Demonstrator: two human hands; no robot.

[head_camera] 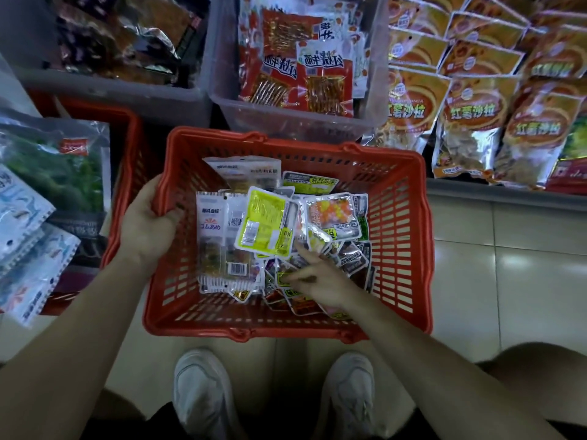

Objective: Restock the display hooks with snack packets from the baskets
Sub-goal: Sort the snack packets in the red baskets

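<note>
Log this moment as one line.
left hand: grips red basket rim | right hand: inside basket, fingers on small packets, grip unclear | hooks: not in view | stage: picking stock

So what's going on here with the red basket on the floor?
A person crouches over a red basket on the floor, going through loose snack packets. The left hand grips the basket's left rim. The right hand reaches into the pile beside a yellow-green packet; blur hides whether it holds one. Nothing is lifted out yet.
</note>
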